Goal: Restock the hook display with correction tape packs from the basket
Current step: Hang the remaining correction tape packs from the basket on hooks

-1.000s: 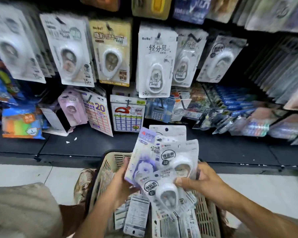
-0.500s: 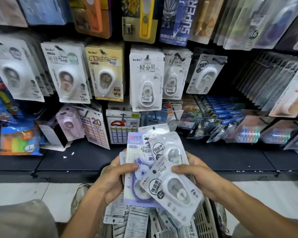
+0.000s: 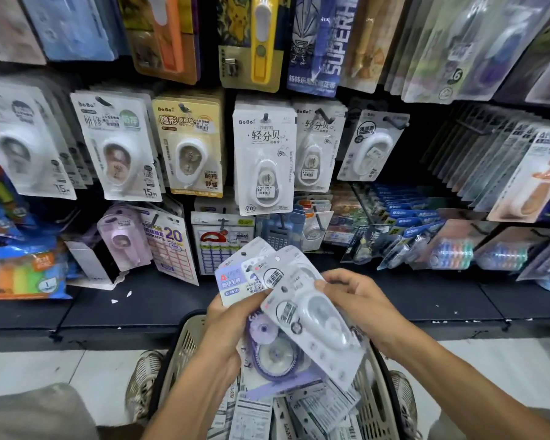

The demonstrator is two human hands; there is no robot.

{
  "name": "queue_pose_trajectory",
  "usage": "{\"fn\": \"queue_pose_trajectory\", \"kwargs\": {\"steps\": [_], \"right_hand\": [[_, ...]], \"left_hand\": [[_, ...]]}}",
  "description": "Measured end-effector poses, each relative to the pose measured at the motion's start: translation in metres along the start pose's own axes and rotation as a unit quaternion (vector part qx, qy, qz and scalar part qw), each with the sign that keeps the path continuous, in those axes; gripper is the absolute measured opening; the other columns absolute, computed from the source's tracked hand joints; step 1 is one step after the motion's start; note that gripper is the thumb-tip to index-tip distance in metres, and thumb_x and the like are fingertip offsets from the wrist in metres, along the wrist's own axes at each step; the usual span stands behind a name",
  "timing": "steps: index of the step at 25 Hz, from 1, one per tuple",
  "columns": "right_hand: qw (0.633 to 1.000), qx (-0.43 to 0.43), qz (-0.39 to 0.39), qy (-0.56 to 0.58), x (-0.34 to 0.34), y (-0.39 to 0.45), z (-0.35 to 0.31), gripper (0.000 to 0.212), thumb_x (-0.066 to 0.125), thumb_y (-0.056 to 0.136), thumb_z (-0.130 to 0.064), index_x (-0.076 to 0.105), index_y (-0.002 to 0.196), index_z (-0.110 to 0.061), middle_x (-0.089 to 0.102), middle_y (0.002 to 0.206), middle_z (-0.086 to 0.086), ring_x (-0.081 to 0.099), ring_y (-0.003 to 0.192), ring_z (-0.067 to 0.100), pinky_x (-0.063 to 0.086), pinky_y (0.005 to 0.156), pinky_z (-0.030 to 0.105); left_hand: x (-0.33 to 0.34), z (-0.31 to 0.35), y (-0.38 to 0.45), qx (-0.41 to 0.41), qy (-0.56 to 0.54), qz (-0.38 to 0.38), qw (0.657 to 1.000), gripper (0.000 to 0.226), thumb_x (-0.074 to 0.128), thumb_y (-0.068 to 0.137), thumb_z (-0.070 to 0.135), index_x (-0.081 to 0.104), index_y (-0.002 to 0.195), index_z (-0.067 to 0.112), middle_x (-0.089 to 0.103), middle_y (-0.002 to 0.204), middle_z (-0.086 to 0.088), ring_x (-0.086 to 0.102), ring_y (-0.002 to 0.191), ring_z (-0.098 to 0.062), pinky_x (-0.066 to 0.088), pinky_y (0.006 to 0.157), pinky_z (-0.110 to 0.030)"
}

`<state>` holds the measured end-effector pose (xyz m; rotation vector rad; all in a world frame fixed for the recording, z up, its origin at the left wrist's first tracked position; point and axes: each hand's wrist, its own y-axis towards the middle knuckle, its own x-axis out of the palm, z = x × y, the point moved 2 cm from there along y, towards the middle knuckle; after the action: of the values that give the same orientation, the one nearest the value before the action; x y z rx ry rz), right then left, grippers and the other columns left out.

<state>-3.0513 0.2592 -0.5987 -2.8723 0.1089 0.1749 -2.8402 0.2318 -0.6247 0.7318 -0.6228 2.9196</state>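
Note:
Both hands hold a fanned stack of correction tape packs (image 3: 286,300) above a beige plastic basket (image 3: 185,347). My left hand (image 3: 232,325) grips the stack from the left, thumb across a purple-labelled pack (image 3: 267,350). My right hand (image 3: 356,296) pinches the right edge of the top white pack (image 3: 318,322). More packs lie in the basket (image 3: 277,414). On the hook display hang rows of correction tape packs, among them a thin row of matching white packs (image 3: 372,144) on a hook at upper right.
A dark shelf (image 3: 140,306) runs under the hooks, with a purple tape pack (image 3: 123,239) and sticker sheets leaning on it. Blue pen packs (image 3: 407,214) and coloured tape rolls (image 3: 451,254) fill the right. My shoes (image 3: 143,376) stand on pale floor tiles beside the basket.
The stack has risen from the basket toward the display. The camera tilted up, showing higher rows. My right hand shifted up along the top white pack's edge.

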Motion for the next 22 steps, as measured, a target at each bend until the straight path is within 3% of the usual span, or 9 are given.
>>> {"fn": "queue_pose_trajectory", "kwargs": {"steps": [2, 4, 7, 10, 13, 15, 18, 20, 22], "right_hand": [[0.992, -0.023, 0.115, -0.048, 0.001, 0.002, 0.002, 0.009, 0.071, 0.093, -0.026, 0.072, 0.084, -0.024, 0.076, 0.08, -0.002, 0.067, 0.064, 0.006, 0.049, 0.055, 0.02], [0.981, -0.05, 0.177, -0.067, 0.007, 0.001, 0.005, 0.011, 0.069, 0.095, -0.021, 0.067, 0.085, -0.023, 0.072, 0.077, -0.003, 0.06, 0.057, 0.003, 0.046, 0.051, 0.02], [0.965, -0.091, 0.205, -0.137, 0.021, -0.005, 0.004, 0.014, 0.062, 0.099, -0.025, 0.06, 0.085, -0.028, 0.066, 0.075, -0.014, 0.055, 0.056, 0.0, 0.046, 0.052, 0.026], [0.954, -0.065, 0.228, -0.181, 0.03, -0.005, 0.001, 0.022, 0.045, 0.104, -0.036, 0.056, 0.086, -0.03, 0.064, 0.076, -0.012, 0.056, 0.063, 0.005, 0.051, 0.063, 0.04], [0.981, 0.067, 0.181, 0.013, 0.027, -0.002, -0.002, 0.039, 0.043, 0.097, -0.064, 0.064, 0.099, -0.031, 0.069, 0.103, -0.007, 0.065, 0.095, 0.015, 0.053, 0.087, 0.044], [0.983, 0.15, 0.075, 0.078, 0.025, -0.004, -0.004, 0.059, 0.062, 0.076, -0.078, 0.064, 0.113, -0.032, 0.071, 0.11, -0.002, 0.07, 0.1, 0.022, 0.057, 0.082, 0.046], [0.983, 0.166, -0.009, 0.077, 0.025, -0.008, -0.004, 0.061, 0.092, 0.06, -0.05, 0.066, 0.105, -0.018, 0.078, 0.091, 0.003, 0.076, 0.075, 0.019, 0.058, 0.055, 0.035], [0.985, 0.141, 0.044, 0.09, 0.013, -0.004, -0.012, 0.046, 0.092, 0.059, -0.038, 0.066, 0.088, -0.012, 0.077, 0.079, 0.005, 0.072, 0.063, 0.017, 0.053, 0.049, 0.027], [0.985, 0.08, 0.117, 0.095, -0.015, 0.004, -0.032, 0.035, 0.089, 0.07, -0.027, 0.068, 0.089, -0.008, 0.079, 0.084, 0.006, 0.073, 0.068, 0.019, 0.056, 0.056, 0.028]], "left_hand": [[0.001, -0.005, -0.001, -0.03, -0.017, 0.018, 0.999, 0.025, 0.078, 0.077, 0.001, 0.075, 0.101, 0.005, 0.08, 0.09, -0.015, 0.077, 0.072, -0.026, 0.062, 0.057, -0.033], [0.006, -0.009, -0.004, -0.064, -0.036, -0.008, 0.997, 0.03, 0.082, 0.073, 0.01, 0.077, 0.103, 0.008, 0.079, 0.098, -0.017, 0.078, 0.083, -0.031, 0.063, 0.065, -0.039], [0.013, -0.013, -0.004, -0.064, -0.033, -0.005, 0.997, 0.034, 0.083, 0.067, 0.004, 0.077, 0.1, 0.005, 0.078, 0.097, -0.019, 0.077, 0.08, -0.031, 0.061, 0.06, -0.036], [0.017, -0.015, -0.005, -0.035, 0.0, 0.04, 0.999, 0.023, 0.077, 0.078, -0.003, 0.075, 0.1, 0.006, 0.08, 0.092, -0.013, 0.077, 0.081, -0.027, 0.062, 0.065, -0.035], [0.015, -0.01, -0.007, 0.006, 0.037, 0.072, 0.997, 0.019, 0.076, 0.08, -0.005, 0.075, 0.093, 0.009, 0.08, 0.084, -0.006, 0.077, 0.07, -0.016, 0.058, 0.053, -0.025], [0.013, -0.002, -0.007, 0.044, 0.083, 0.081, 0.992, 0.021, 0.076, 0.079, -0.005, 0.077, 0.093, 0.01, 0.081, 0.086, -0.003, 0.078, 0.078, -0.017, 0.061, 0.064, -0.03], [0.015, 0.014, -0.006, 0.098, 0.161, 0.06, 0.98, 0.025, 0.075, 0.08, -0.005, 0.077, 0.094, 0.015, 0.081, 0.087, 0.003, 0.077, 0.086, -0.019, 0.059, 0.081, -0.037], [0.013, 0.025, -0.006, 0.107, 0.149, 0.064, 0.981, 0.026, 0.076, 0.079, -0.006, 0.076, 0.092, 0.017, 0.081, 0.085, 0.004, 0.077, 0.083, -0.018, 0.058, 0.074, -0.034], [0.013, 0.039, -0.007, 0.116, 0.114, 0.049, 0.986, 0.026, 0.077, 0.078, -0.006, 0.077, 0.092, 0.015, 0.081, 0.089, 0.001, 0.077, 0.085, -0.018, 0.056, 0.073, -0.032]]}}
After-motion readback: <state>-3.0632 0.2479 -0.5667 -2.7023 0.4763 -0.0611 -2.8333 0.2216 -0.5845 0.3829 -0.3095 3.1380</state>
